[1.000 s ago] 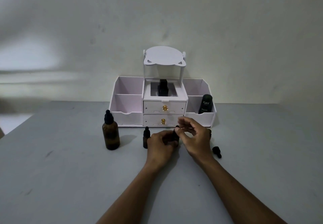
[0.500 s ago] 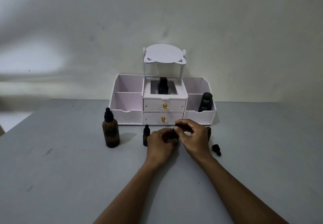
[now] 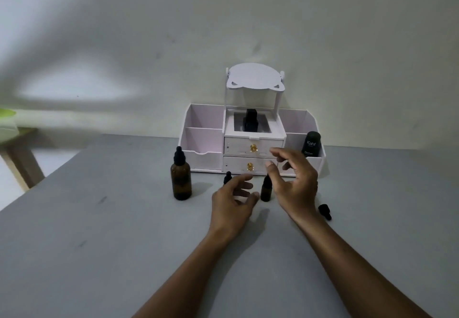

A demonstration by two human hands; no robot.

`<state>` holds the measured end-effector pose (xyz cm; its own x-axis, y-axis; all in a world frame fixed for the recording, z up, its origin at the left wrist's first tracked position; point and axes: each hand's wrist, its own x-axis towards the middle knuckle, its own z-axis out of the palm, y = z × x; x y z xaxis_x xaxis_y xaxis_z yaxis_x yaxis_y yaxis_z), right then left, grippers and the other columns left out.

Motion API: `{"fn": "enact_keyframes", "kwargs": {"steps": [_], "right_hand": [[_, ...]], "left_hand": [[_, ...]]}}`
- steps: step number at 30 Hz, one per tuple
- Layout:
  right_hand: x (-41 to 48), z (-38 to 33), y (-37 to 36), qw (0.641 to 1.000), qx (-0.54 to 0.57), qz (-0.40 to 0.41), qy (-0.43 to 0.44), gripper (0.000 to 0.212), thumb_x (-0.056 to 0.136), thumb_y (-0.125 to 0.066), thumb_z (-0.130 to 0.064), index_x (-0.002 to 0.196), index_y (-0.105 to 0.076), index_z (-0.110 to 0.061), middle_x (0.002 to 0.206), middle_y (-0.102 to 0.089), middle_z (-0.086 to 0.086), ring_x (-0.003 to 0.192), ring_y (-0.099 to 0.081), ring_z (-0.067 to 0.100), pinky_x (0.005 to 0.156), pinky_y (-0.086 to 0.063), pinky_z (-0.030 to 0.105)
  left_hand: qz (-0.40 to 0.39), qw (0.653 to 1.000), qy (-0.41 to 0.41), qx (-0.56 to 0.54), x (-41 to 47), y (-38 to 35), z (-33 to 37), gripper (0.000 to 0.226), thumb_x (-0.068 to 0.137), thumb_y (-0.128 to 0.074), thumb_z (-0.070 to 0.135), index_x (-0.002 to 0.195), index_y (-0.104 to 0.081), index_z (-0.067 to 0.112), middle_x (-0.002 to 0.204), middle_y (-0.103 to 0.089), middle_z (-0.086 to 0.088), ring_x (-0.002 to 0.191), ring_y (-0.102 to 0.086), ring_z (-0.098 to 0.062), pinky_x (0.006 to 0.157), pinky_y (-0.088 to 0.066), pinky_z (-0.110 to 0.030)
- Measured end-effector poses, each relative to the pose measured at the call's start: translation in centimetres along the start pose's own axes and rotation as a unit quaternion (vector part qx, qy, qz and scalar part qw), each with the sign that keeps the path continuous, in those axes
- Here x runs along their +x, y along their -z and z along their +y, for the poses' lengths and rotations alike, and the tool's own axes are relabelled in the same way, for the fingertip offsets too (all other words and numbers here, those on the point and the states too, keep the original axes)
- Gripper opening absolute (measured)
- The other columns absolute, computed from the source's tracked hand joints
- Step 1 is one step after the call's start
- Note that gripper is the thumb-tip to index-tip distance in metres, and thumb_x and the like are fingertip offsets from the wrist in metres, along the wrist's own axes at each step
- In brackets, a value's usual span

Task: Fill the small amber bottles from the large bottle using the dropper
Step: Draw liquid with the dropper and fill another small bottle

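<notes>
table (image 3: pixel 99 243) | organizer (image 3: pixel 203 158) | large bottle (image 3: pixel 181 183) | small bottles (image 3: pixel 266 189) | loose cap (image 3: pixel 325 211)

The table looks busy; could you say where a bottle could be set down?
Bare table lies left of the large bottle and right of the loose cap. It is crowded before the organiser, where the left hand and right hand flank a small bottle.

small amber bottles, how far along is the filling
Looks done: one small bottle stands capped between the hands. In hand: nothing; left hand and right hand are open beside it. To do: a loose dropper cap lies on the table, the large bottle is capped, and fill levels cannot be seen.
</notes>
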<state>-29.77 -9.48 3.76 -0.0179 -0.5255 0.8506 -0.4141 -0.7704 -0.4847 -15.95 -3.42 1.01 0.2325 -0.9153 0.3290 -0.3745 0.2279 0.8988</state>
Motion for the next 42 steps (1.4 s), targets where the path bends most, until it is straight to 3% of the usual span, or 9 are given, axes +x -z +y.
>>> {"fn": "enact_keyframes", "kwargs": {"steps": [6,9,11,17,21,26,30,37,42], "right_hand": [[1.2,-4.8,-3.7,0.996,0.075,-0.031,0.031,0.021,0.085,-0.071,-0.003,0.106,-0.071,-0.008,0.096,-0.070,0.003,0.084,-0.064,0.013,0.069,-0.051,0.022],[1.8,-7.2,-6.3,0.988,0.122,-0.095,-0.022,0.024,0.084,-0.073,-0.010,0.108,-0.071,-0.014,0.096,-0.070,-0.003,0.081,-0.064,0.013,0.065,-0.054,0.026],[2.2,-8.1,-8.2,0.977,0.141,-0.143,-0.075,0.028,0.084,-0.074,-0.016,0.112,-0.070,-0.019,0.100,-0.070,-0.006,0.086,-0.065,0.013,0.065,-0.056,0.026],[2.7,-7.8,-13.0,0.946,0.106,-0.259,-0.162,0.042,0.085,-0.074,-0.033,0.124,-0.065,-0.022,0.109,-0.067,-0.007,0.094,-0.065,0.010,0.078,-0.054,0.021],[2.8,-7.9,-14.5,0.947,0.085,-0.268,-0.157,0.031,0.086,-0.073,-0.035,0.110,-0.074,-0.017,0.103,-0.073,-0.004,0.088,-0.068,0.012,0.077,-0.055,0.022],[2.8,-8.1,-14.9,0.949,0.100,-0.247,-0.169,0.017,0.086,-0.074,-0.026,0.095,-0.079,-0.013,0.090,-0.077,0.001,0.082,-0.070,0.012,0.073,-0.050,0.010],[2.8,-8.1,-15.4,0.949,0.110,-0.231,-0.184,0.015,0.084,-0.076,-0.020,0.094,-0.079,-0.009,0.090,-0.077,0.004,0.082,-0.071,0.013,0.078,-0.053,0.016],[3.1,-8.0,-15.7,0.952,0.119,-0.217,-0.182,0.007,0.081,-0.077,-0.009,0.078,-0.080,-0.003,0.076,-0.072,0.005,0.071,-0.066,0.014,0.066,-0.050,0.013],[3.1,-8.2,-15.9,0.956,0.119,-0.208,-0.168,0.009,0.081,-0.076,-0.005,0.075,-0.078,0.000,0.076,-0.072,0.008,0.070,-0.067,0.018,0.067,-0.053,0.021]], "left_hand": [[0.228,0.966,-0.113,-0.042,0.1,7.0,0.6,0.028,0.087,-0.073,0.006,0.106,-0.070,0.026,0.084,-0.071,0.007,0.072,-0.065,-0.010,0.061,-0.051,-0.016],[0.303,0.948,-0.094,-0.027,1.3,10.6,-1.0,0.031,0.085,-0.074,0.010,0.109,-0.067,0.028,0.088,-0.068,0.007,0.078,-0.064,-0.012,0.062,-0.049,-0.020],[0.285,0.957,-0.056,-0.016,2.1,12.4,-2.7,0.041,0.082,-0.079,0.018,0.117,-0.062,0.033,0.099,-0.067,0.008,0.089,-0.064,-0.011,0.066,-0.050,-0.020],[0.116,0.993,0.014,-0.024,3.4,14.0,-6.6,0.068,0.071,-0.078,0.043,0.134,-0.055,0.037,0.122,-0.066,0.008,0.112,-0.064,-0.007,0.083,-0.055,-0.025],[0.056,0.998,0.008,-0.024,3.6,13.9,-6.7,0.054,0.073,-0.076,0.033,0.126,-0.066,0.029,0.113,-0.072,0.011,0.107,-0.067,-0.003,0.078,-0.053,-0.014],[0.049,0.998,0.016,-0.042,3.5,13.9,-7.0,0.038,0.075,-0.076,0.023,0.112,-0.073,0.023,0.102,-0.077,0.005,0.100,-0.071,-0.010,0.084,-0.057,-0.028],[0.050,0.998,0.015,-0.038,3.6,14.0,-7.2,0.040,0.073,-0.076,0.022,0.113,-0.074,0.021,0.101,-0.077,0.004,0.098,-0.072,-0.012,0.085,-0.058,-0.029],[0.044,0.998,0.017,-0.034,3.7,14.1,-7.3,0.043,0.073,-0.076,0.023,0.116,-0.073,0.021,0.101,-0.078,0.003,0.097,-0.073,-0.012,0.085,-0.058,-0.030],[0.037,0.999,0.017,-0.025,3.8,14.3,-7.6,0.046,0.074,-0.076,0.024,0.119,-0.072,0.021,0.105,-0.077,0.003,0.100,-0.072,-0.016,0.089,-0.059,-0.036]]}}
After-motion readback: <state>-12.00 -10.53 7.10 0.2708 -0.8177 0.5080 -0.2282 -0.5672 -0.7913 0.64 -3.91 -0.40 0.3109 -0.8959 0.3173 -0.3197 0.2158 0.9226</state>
